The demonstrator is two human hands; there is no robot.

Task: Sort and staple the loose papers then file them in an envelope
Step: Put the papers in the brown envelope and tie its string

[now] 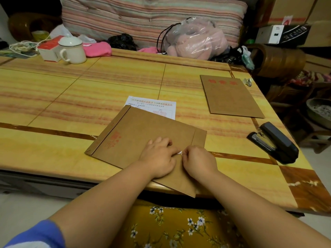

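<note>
String (180, 153) on envelope (143, 133) is pinched by right hand (199, 162) — envelope is pressed flat by left hand (158, 158), fingers loosely bent.

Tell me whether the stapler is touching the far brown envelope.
Apart. The head view shows the black stapler near the table's right edge, with a clear strip of bare tabletop between it and the far envelope.

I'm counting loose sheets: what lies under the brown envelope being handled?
One printed sheet pokes out from under the near envelope's far edge. Most of it is covered, so any sheets beneath or inside stay hidden. Both hands rest on top.
</note>
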